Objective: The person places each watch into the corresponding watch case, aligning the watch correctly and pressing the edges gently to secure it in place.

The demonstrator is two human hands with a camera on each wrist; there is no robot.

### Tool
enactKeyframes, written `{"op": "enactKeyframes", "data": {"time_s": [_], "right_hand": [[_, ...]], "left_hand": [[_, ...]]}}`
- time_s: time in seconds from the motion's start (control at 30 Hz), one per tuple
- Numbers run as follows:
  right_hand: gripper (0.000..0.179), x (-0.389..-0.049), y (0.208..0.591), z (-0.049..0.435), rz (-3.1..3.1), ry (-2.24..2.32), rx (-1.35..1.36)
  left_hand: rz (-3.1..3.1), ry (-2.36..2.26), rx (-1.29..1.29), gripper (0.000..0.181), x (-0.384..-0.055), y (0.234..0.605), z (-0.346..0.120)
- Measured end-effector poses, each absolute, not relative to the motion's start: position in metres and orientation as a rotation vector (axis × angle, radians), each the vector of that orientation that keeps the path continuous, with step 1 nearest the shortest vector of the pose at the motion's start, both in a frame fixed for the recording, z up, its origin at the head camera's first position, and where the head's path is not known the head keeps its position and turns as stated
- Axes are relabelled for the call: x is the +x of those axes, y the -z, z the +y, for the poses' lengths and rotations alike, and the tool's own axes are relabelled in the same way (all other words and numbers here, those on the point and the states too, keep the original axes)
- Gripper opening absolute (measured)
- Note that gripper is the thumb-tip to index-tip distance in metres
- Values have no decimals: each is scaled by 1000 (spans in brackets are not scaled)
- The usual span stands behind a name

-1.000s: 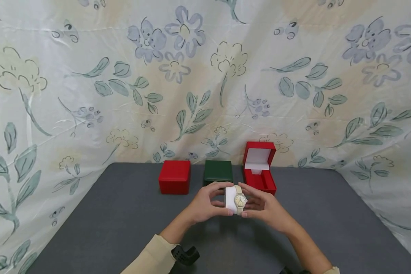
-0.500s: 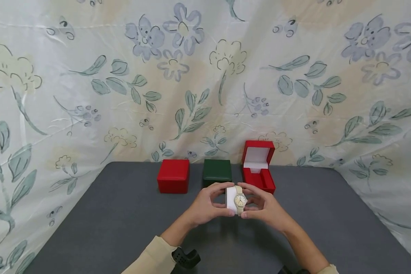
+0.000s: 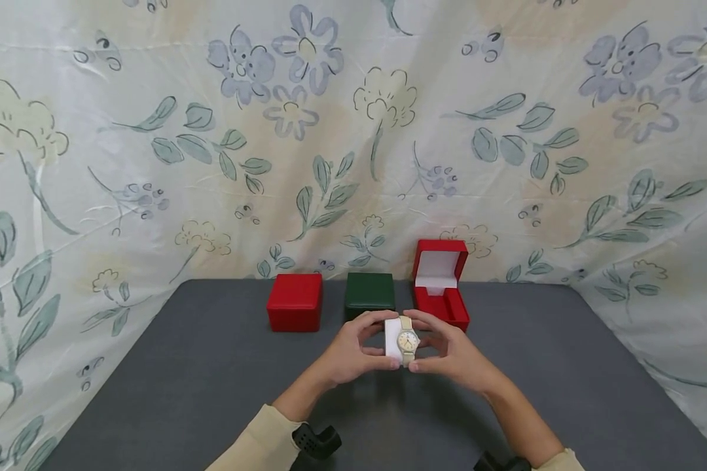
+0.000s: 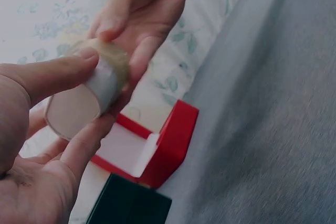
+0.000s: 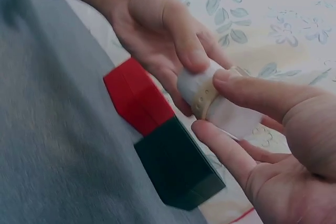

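Observation:
A wristwatch (image 3: 408, 341) with a cream strap and round pale dial is wrapped around a white watch cushion (image 3: 392, 337), held up over the table. My left hand (image 3: 350, 350) pinches the cushion's left part between thumb and fingers. On the other side, my right hand (image 3: 456, 356) grips the watch end, thumb on the strap at the bottom and forefinger at the top. The strap (image 5: 205, 99) shows its holes in the right wrist view. In the left wrist view the cushion's flat round end (image 4: 73, 113) faces the camera; the dial is hidden there.
Behind the hands, an open red watch box (image 3: 461, 313) with white lid lining stands at the right. A closed green box (image 3: 369, 291) is in the middle, partly covered by the hands, and a closed red box (image 3: 294, 301) at the left. Floral cloth hangs behind the grey table (image 3: 200, 366).
Both hands keep the same hold on the watch and cushion. The head view has shifted slightly, so the whole scene sits a little further left; nothing else visibly changes.

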State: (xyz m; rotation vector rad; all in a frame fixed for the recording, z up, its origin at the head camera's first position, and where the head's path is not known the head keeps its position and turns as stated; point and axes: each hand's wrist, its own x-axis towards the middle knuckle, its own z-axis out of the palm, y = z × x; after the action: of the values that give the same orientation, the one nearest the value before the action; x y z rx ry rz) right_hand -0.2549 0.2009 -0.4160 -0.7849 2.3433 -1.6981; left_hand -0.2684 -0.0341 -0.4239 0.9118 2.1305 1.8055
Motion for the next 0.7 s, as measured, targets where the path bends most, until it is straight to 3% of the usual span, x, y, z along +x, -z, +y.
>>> {"op": "enactKeyframes", "data": {"time_s": [0.2, 0.7], "right_hand": [[82, -251, 415, 195, 2316, 1718, -735], [80, -256, 424, 199, 2267, 1670, -792]], "left_hand": [[2173, -1778, 978, 70, -267, 426, -30], [2291, -1718, 871, 69, -265, 430, -27]]}}
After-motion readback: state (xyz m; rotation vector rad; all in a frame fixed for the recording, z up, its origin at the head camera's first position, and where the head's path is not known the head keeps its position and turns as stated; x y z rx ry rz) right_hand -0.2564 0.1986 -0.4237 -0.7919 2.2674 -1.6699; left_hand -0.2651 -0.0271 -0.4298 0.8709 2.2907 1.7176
